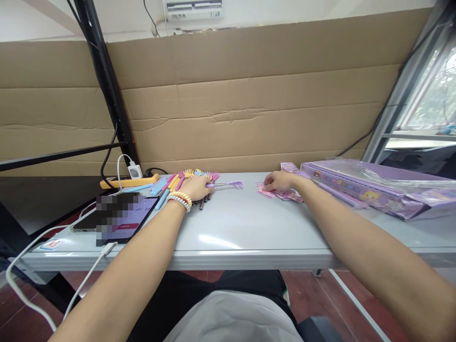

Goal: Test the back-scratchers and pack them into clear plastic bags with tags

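Observation:
My left hand [196, 187] rests on a pile of coloured pens and comb-like pieces [178, 181] at the back of the grey table [242, 228]. Its fingers are closed round a purple pen-like tool [230, 184] that points right. Beaded bracelets circle that wrist. My right hand [280, 181] lies curled on a small heap of pink cards [281, 194], fingers pressing down on them; whether it grips one I cannot tell.
A phone [121, 218] on a white cable lies at the left. An orange power strip [130, 182] sits behind it. A purple boxed set in plastic wrap [366, 187] fills the right side. A cardboard wall [249, 104] stands close behind the table.

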The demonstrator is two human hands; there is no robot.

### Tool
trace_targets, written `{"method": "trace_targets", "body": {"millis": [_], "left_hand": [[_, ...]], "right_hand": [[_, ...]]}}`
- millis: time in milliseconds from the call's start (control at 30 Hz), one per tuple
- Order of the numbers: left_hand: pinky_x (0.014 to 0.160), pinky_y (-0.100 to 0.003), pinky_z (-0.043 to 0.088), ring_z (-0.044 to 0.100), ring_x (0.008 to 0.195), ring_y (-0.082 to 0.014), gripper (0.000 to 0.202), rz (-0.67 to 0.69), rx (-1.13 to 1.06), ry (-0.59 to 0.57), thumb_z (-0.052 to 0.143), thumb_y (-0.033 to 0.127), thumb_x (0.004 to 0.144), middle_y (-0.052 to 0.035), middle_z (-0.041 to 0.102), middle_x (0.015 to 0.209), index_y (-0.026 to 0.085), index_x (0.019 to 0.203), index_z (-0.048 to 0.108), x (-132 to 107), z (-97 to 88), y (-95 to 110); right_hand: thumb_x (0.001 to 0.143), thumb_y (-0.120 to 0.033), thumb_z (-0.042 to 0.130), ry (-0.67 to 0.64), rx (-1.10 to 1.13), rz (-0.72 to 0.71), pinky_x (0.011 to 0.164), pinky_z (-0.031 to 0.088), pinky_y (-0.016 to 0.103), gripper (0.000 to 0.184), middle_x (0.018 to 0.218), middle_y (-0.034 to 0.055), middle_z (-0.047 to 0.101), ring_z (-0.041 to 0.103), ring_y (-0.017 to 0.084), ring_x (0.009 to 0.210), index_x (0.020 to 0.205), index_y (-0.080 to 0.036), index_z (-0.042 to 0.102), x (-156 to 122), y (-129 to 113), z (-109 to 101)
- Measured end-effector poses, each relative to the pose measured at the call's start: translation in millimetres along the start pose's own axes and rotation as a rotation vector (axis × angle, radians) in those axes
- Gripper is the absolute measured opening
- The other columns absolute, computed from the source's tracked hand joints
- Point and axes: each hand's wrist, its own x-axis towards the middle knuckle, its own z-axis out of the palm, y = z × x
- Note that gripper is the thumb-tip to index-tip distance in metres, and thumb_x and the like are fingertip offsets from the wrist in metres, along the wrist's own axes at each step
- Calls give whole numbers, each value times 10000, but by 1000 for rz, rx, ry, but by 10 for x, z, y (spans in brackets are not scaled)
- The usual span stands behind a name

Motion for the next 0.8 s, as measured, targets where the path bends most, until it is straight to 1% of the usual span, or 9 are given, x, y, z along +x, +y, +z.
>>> {"method": "trace_targets", "body": {"millis": [200,300,367,433,500,533,600,700,800], "left_hand": [[651,-282,439,635,814,-216,304,1,-27,24,441,439,785,-46,704,870,245,871,659,7,21,-4],[672,-296,447,633,842,-234,323,-1,-21,34,451,452,789,-49,703,899,255,929,665,14,39,-9],[701,-299,451,628,874,-237,355,11,-40,57,440,461,805,-55,701,950,258,994,662,13,42,-4],[734,-295,453,625,882,-230,376,51,-79,71,435,472,818,-59,702,963,250,1020,661,8,40,8],[765,-286,452,623,878,-216,383,103,-139,86,428,478,832,-52,706,950,246,1027,663,5,39,25],[783,-280,451,620,887,-208,387,131,-176,104,420,477,841,-45,707,960,248,1042,659,5,40,35],[836,-270,439,609,939,-193,401,186,-261,156,397,468,862,-28,698,1033,253,1098,640,7,41,59],[888,-257,418,594,975,-173,408,262,-376,200,389,456,876,-12,679,1105,243,1129,629,9,37,105],[823,-250,438,603,881,-164,413,290,-424,188,369,460,886,-6,698,1007,224,1090,640,0,25,156]], "right_hand": [[805,-401,599,24,-6,-3,674,431,235,272,944,38,669,617,186,847,980,-208,679,-68,-134,12],[820,-413,577,24,-8,-2,667,433,243,274,925,45,669,618,194,837,959,-199,677,-91,-168,3],[824,-434,567,90,-1,-41,701,438,258,308,959,62,661,611,207,866,970,-183,668,-95,-196,0],[821,-452,562,207,59,-135,761,437,271,355,1036,77,641,592,217,930,1008,-163,648,-101,-250,2],[810,-465,564,286,194,-268,783,437,272,373,1040,77,634,583,212,938,998,-149,630,-120,-336,12],[802,-478,564,283,290,-337,756,445,269,376,995,74,640,589,205,902,963,-144,624,-135,-389,21],[777,-517,576,234,499,-438,634,455,249,398,870,72,644,599,186,782,878,-133,604,-169,-504,44],[734,-598,609,230,781,-512,450,401,212,490,778,82,629,579,155,623,838,-121,576,-205,-653,77],[677,-666,650,272,999,-536,396,370,199,583,746,89,621,551,128,540,845,-113,577,-205,-730,96]]}}
